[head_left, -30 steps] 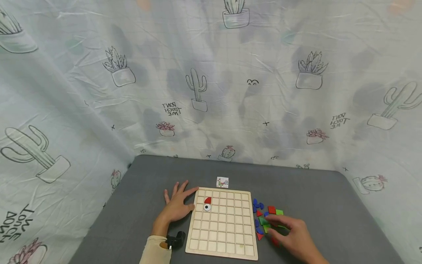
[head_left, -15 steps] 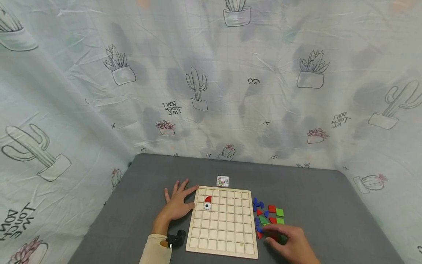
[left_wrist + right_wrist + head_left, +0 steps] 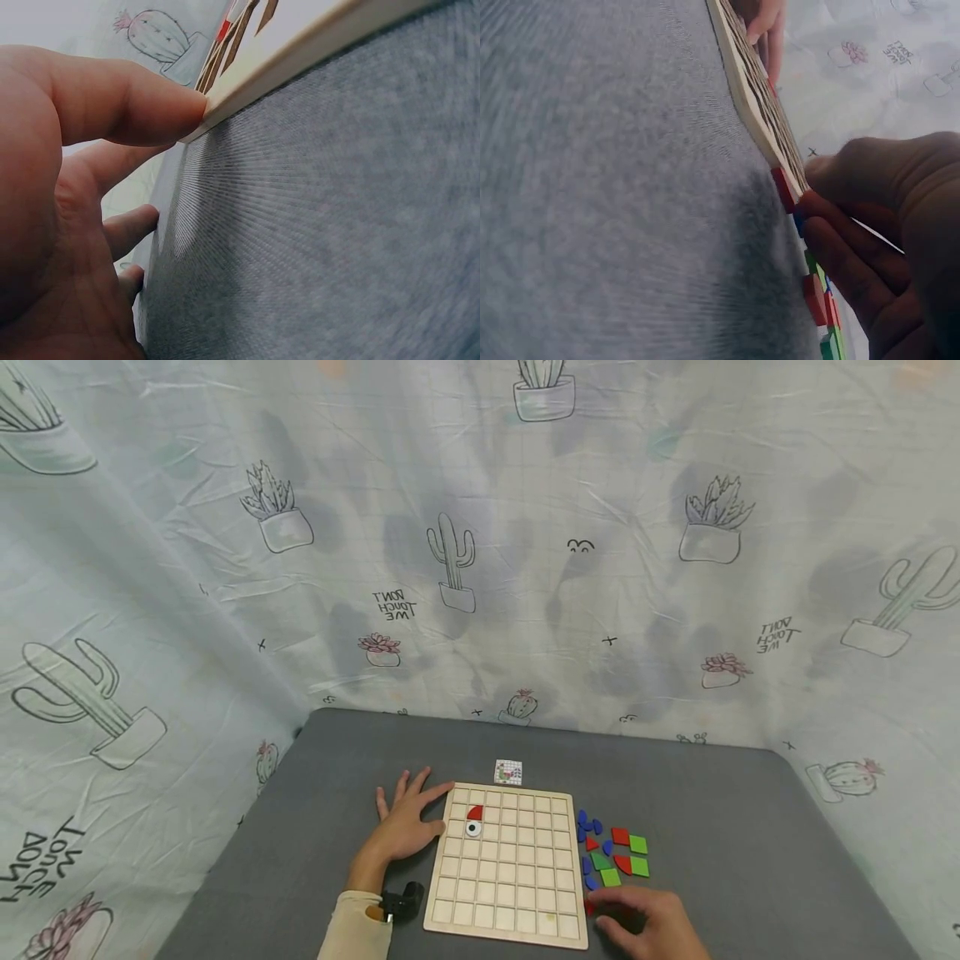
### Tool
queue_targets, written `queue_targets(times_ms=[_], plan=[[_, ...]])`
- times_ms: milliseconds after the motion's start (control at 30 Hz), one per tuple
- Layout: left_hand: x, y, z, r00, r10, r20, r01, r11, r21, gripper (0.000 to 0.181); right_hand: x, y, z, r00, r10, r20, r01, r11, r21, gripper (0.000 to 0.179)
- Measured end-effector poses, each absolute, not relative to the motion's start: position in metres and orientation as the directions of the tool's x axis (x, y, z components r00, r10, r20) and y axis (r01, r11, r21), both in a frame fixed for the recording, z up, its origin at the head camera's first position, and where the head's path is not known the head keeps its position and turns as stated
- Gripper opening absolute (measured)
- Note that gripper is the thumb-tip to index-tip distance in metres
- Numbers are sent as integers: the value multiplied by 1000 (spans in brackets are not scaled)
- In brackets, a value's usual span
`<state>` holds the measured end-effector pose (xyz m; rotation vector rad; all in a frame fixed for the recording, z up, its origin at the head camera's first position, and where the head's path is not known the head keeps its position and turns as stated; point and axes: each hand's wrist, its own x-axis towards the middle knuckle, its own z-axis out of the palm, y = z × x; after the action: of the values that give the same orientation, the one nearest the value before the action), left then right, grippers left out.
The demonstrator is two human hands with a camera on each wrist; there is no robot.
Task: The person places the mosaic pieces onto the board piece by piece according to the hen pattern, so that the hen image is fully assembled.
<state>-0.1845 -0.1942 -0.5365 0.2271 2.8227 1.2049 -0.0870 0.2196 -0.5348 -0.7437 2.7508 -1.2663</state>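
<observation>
My left hand (image 3: 405,831) lies at the upper left of the wooden grid board (image 3: 429,893), fingers spread, thumb and index fingertip touching its edge. In the left wrist view the thumb (image 3: 150,101) presses the board's rim. Beside the board's lower right edge is my right hand (image 3: 648,918), index fingertip at a small red piece (image 3: 590,907) it partly covers. Thumb and index stand apart. The right wrist view has this red piece (image 3: 783,190) flat on the table at the fingertips. A white eye disc (image 3: 472,828) and a red quarter-round piece (image 3: 476,812) sit in board squares.
Several blue pieces (image 3: 582,822) lie along the board's right edge, with red squares (image 3: 620,836), green squares (image 3: 638,845) and a dark green piece (image 3: 600,861) near them. A small printed card (image 3: 508,772) lies behind the board. A cactus-print curtain (image 3: 480,527) surrounds the grey table (image 3: 360,735).
The right hand has moved toward me and left across the loose pieces, uncovering green and red ones. The small red piece has shifted slightly toward me. The left hand stays put.
</observation>
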Motion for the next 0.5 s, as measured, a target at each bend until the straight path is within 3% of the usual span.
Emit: queue_targets(times_ms=[200,500], plan=[[-185,-194,-537,-987,159,0,110,684,721,65,-87,215,-538,-894,-396,211,-426,601,-676,33],[-184,-193,-536,-988,157,-2,107,687,719,65,-88,203,-539,-898,-405,170,-409,633,-657,32]])
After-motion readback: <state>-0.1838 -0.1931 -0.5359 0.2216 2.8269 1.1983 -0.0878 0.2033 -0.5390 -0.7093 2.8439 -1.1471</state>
